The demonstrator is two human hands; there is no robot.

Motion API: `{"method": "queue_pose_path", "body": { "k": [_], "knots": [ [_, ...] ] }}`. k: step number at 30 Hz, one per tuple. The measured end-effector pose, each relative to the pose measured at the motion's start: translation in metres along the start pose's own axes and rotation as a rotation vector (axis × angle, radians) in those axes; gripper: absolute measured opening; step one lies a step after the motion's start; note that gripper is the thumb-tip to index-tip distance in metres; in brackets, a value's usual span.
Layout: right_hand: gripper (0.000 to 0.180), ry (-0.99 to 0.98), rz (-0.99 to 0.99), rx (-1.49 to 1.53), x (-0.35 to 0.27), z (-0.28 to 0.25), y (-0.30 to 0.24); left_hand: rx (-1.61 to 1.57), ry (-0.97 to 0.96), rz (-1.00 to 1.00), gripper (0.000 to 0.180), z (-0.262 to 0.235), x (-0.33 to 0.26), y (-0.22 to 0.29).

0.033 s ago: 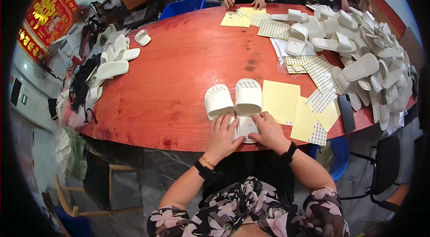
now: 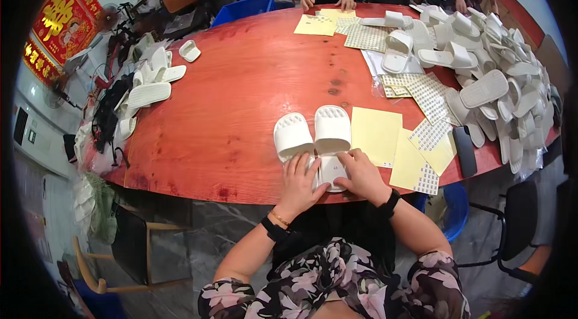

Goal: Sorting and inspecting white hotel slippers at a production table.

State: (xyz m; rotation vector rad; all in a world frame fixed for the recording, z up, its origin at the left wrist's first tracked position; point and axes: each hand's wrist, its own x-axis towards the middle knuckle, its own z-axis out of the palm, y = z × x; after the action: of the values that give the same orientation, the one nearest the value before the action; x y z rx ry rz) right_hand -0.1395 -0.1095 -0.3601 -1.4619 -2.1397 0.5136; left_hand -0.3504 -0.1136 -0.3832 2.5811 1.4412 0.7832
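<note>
Two white slide slippers lie side by side at the table's near edge, toes pointing away from me. My left hand [image 2: 296, 181] rests over the footbed of the left slipper [image 2: 294, 136], fingers stretched out, its thumb reaching to the heel of the right slipper [image 2: 333, 131]. At that slipper's right edge is my right hand [image 2: 361, 177], its thumb on the heel and its forefinger near the strap, holding the side. A small dark mark shows on the right slipper's insole. Much of the left slipper's heel is hidden under my left hand.
Yellow sticker sheets [image 2: 376, 136] and a black phone [image 2: 464, 150] lie to the right. Beyond them rises a big heap of white slippers [image 2: 481, 90]; a smaller pile [image 2: 149, 94] stands left. Across the red table [image 2: 235, 90] are another person's hands [image 2: 347, 1]. A blue tub [image 2: 453, 210] stands below.
</note>
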Motion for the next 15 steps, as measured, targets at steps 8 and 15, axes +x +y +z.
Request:
{"method": "queue_pose_path", "body": {
  "k": [8,15],
  "knots": [
    [0.061,-0.014,0.012,0.025,0.002,-0.005,0.014,0.042,-0.113,-0.016,0.064,-0.001,0.014,0.017],
    [0.069,0.139,0.123,-0.144,-0.018,0.020,0.001,-0.043,-0.080,0.038,0.064,0.007,0.015,0.012]
  ]
}}
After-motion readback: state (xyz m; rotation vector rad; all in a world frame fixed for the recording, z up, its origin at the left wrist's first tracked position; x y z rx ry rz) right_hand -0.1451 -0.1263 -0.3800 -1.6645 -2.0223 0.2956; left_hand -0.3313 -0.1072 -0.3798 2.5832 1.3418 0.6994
